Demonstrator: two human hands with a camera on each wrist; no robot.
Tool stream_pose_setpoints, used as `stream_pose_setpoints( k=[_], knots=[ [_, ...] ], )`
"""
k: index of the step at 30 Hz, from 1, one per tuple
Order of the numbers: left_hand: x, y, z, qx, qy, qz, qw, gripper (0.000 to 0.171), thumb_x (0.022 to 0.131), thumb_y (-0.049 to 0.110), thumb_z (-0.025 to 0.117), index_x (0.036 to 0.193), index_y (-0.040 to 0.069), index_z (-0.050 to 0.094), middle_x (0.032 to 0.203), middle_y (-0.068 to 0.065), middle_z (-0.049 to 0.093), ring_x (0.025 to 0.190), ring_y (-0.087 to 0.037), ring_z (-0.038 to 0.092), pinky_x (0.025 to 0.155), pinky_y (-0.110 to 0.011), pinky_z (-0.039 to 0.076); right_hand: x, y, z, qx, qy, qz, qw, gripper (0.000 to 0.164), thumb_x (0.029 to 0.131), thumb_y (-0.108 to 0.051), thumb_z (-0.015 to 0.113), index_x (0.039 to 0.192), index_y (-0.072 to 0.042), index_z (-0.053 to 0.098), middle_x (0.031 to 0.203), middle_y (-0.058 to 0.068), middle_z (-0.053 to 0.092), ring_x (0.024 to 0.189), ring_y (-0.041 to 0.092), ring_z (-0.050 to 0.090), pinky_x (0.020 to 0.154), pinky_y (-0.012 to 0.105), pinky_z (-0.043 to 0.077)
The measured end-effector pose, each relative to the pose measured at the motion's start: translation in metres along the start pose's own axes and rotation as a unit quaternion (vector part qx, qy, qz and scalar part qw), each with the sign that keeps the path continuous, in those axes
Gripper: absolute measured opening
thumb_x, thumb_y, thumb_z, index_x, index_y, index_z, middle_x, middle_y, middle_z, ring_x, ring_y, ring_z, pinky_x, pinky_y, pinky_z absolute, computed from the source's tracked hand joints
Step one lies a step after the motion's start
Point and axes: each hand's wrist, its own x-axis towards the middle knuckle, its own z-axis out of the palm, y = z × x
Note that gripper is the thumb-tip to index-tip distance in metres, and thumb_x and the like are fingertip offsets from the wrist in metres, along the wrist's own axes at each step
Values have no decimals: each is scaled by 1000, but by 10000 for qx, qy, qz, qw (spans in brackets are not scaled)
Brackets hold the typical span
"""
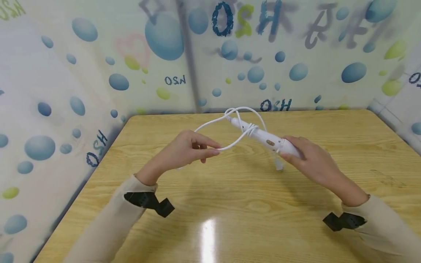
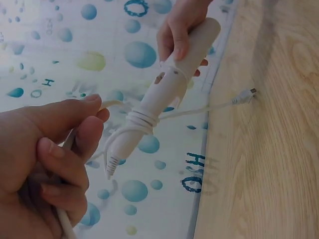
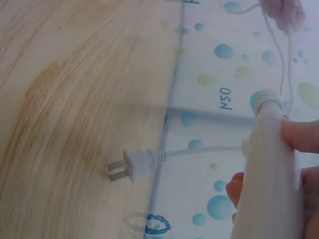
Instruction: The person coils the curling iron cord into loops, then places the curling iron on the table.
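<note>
"While the left hand (image 1: pixel 187 148) is pinching the white cord (image 1: pixel 231 145) between thumb and forefinger, what is the right hand (image 1: pixel 312 159) doing?"

"It is gripping the white wand (image 1: pixel 268 140) by its thick end, fingers curling round the casing. The wand is hovering over the desk (image 1: pixel 250 204), toward its back edge."

"And what is making for good handling here?"

"Probably a steady right hand, with the left guiding the cord under light tension, so that the turns circling the barrel are not crossing and the ribbed collar (image 2: pixel 112 168) is not bending sharply. The dangling plug (image 3: pixel 137 167) is perhaps swinging freely enough to snag, so it is needing watching."

"Which way is the wand pointing?"

"Its narrow end is pointing leftward and toward the desk's back edge; the long axis is slanting from there nearer and rightward, into the right palm."
</note>
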Motion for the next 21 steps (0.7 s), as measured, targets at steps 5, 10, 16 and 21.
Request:
stream_pose_setpoints(
  k=[5, 10, 16, 21],
  knots=[
    [-2, -9, -12, -32, 109, -136, 9998, 19, 85, 21, 68, 101, 13, 73, 64, -4, 62, 42, -14, 39, 38, -23, 25, -1, -3, -1, 377, 50, -100, 9992, 54, 93, -32, 54, 134, 1, 43, 119, 23, 52, 88, 30, 53, 62, 39, 41],
    [-6, -16, -25, -179, 95, -271, 9994, 19, 86, 20, 67, 102, 12, 72, 64, -6, 60, 38, -13, 33, 36, -24, 27, -4, -6, -4, 893, 111, -506, 9947, 47, 93, -25, 56, 133, -1, 46, 119, 19, 54, 86, 26, 52, 63, 36, 42],
    [-10, -18, -36, -222, -96, -190, 9995, 19, 87, 18, 65, 103, 11, 72, 64, -7, 61, 38, -14, 34, 37, -25, 29, -5, -6, -7, 921, 115, -1096, 9896, 44, 92, -19, 57, 131, -3, 48, 112, 13, 57, 82, 20, 51, 63, 33, 44],
    [-9, -19, -40, -518, -216, -13, 9984, 19, 88, 13, 63, 103, 5, 71, 62, -10, 60, 37, -14, 31, 36, -25, 28, -7, -7, -7, 839, -12, -1129, 9901, 45, 92, -20, 58, 132, -3, 47, 110, 11, 58, 81, 20, 52, 62, 33, 44]
  ],
)
